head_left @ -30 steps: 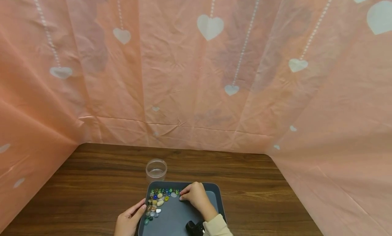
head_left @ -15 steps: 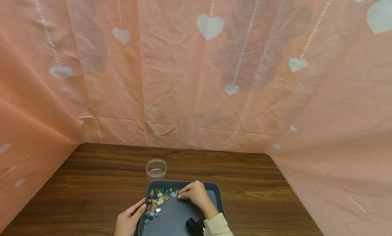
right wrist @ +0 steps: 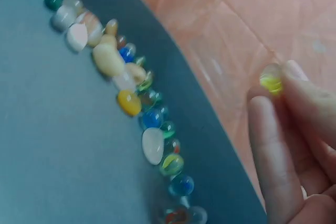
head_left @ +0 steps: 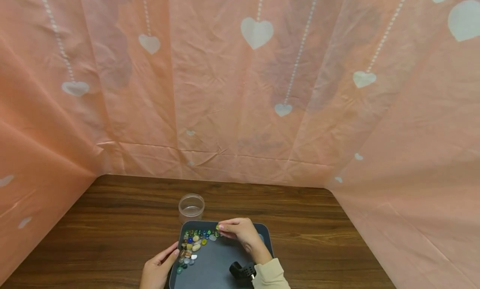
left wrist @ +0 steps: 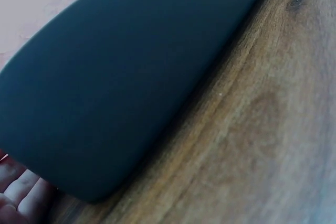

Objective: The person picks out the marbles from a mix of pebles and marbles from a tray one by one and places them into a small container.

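Observation:
Between the thumb and fingertips of my right hand (head_left: 243, 235) is a clear marble with yellow in it (right wrist: 271, 81), raised over the far wall of a dark grey tray (head_left: 213, 269). My left hand (head_left: 156, 269) grips the tray's left wall; in the left wrist view, only some fingers (left wrist: 29, 192) show past the tray's dark outer side. Along the tray's far and left walls lie several glass marbles (right wrist: 182, 185) and smooth pebbles (right wrist: 108, 59), including a yellow stone (right wrist: 129, 103) and a white one (right wrist: 153, 146).
A clear round jar (head_left: 191, 205) without a lid stands just behind the tray's far left corner. The tray sits on a brown wooden table (head_left: 307, 234). Pink cloth with white hearts (head_left: 225, 114) surrounds the table's back and sides.
My right hand was low at the marbles by the far wall. It has lifted and moved toward the far rim, with the yellow marble now visible in its fingers. My left hand stays put.

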A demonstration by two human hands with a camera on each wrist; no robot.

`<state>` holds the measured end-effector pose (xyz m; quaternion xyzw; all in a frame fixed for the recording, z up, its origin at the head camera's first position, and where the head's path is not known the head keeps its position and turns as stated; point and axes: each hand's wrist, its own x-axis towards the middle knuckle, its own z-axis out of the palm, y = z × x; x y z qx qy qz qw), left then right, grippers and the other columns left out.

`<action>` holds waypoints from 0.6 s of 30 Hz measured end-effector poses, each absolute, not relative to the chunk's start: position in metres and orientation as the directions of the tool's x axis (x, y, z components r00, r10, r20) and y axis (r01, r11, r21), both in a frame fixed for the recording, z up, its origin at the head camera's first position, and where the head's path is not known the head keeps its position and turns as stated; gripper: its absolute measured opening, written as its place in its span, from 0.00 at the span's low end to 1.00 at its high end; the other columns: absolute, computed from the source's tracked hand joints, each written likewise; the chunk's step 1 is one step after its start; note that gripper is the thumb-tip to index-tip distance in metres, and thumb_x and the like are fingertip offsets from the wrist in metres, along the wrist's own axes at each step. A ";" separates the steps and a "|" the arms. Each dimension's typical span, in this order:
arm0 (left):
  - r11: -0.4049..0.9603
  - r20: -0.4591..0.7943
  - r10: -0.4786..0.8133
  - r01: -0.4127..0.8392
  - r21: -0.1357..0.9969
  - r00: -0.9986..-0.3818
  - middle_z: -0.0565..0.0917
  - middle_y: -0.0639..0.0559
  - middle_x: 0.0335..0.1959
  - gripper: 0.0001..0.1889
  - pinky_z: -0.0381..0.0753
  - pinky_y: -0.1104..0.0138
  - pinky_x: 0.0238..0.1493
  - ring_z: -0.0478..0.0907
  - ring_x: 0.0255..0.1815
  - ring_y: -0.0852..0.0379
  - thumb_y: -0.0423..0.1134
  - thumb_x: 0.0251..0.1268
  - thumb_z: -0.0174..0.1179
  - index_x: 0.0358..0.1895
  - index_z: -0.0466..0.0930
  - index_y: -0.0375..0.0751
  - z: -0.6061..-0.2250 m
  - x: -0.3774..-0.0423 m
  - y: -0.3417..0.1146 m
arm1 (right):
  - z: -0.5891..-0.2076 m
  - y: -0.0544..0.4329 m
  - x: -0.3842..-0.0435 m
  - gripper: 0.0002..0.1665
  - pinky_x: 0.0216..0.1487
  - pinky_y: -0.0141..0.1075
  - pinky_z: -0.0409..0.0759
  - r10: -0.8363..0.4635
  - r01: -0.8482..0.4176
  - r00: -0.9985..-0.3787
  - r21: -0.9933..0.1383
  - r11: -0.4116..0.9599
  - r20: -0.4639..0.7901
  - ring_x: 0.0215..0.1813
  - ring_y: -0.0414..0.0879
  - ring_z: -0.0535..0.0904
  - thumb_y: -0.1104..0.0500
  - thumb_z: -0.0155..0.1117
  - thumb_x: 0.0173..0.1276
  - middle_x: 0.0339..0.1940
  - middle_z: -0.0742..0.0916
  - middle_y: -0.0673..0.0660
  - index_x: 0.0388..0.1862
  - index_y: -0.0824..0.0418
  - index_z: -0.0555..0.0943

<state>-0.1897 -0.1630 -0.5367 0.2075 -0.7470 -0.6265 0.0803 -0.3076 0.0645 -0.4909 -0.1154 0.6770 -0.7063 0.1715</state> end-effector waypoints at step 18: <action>0.135 -0.151 -0.410 -0.224 0.965 -0.900 0.83 0.36 0.56 0.28 0.82 0.72 0.35 0.82 0.43 0.61 0.54 0.63 0.67 0.58 0.83 0.37 -0.537 -0.190 -0.164 | -0.476 0.068 -0.315 0.09 0.49 0.29 0.84 -0.404 0.256 -0.908 -0.914 -0.314 -0.116 0.40 0.40 0.87 0.70 0.60 0.71 0.34 0.90 0.51 0.43 0.67 0.86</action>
